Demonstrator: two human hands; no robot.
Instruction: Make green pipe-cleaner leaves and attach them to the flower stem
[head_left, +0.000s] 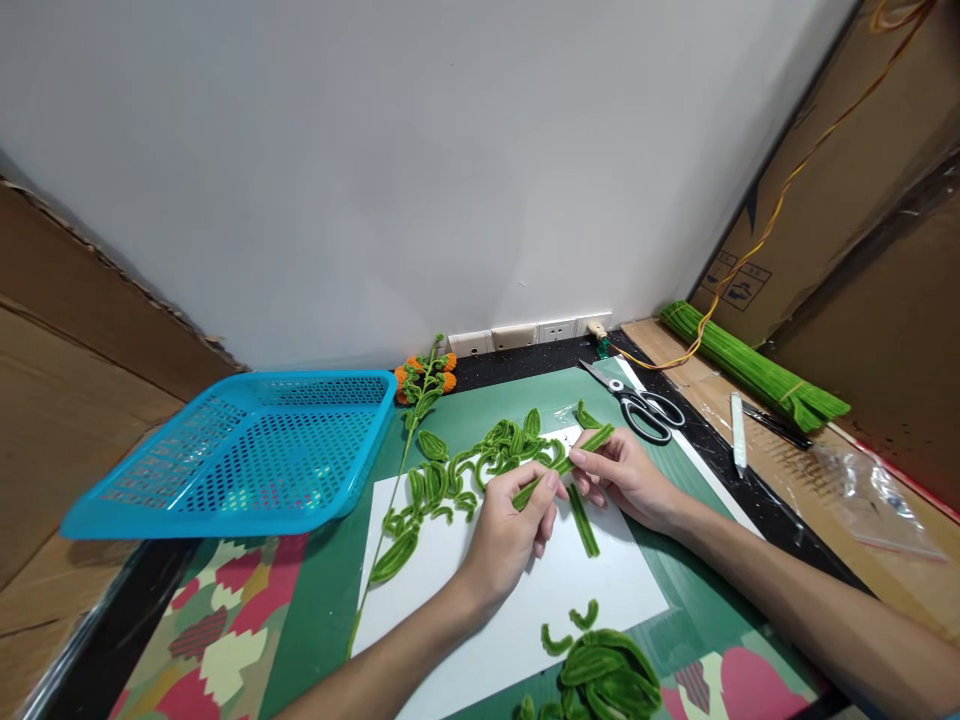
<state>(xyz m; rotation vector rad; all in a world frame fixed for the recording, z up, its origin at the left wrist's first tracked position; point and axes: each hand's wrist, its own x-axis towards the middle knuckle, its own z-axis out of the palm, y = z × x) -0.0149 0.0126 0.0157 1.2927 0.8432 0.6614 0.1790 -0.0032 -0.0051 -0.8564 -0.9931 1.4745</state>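
Between my two hands runs a short length of green pipe cleaner strips (564, 466), slanting up to the right. My left hand (516, 525) pinches its lower end, and my right hand (626, 476) grips it near the upper end. Below my right hand, another short green strip (584, 522) lies on the white sheet (480, 600). A heap of curled green pipe cleaner pieces and leaves (502, 450) spreads behind my hands. Nearer me sits a bundle of green leaves (611, 672), with small curved bits beside it.
A blue plastic basket (345, 510) stands at left, beside an orange flower stem (425, 385). Black-handled scissors (649, 412) lie beyond my right hand. Farther right are a white-handled tool (738, 435) and a bundle of long green pipe cleaners (750, 365). A yellow cord (765, 230) hangs near the wall.
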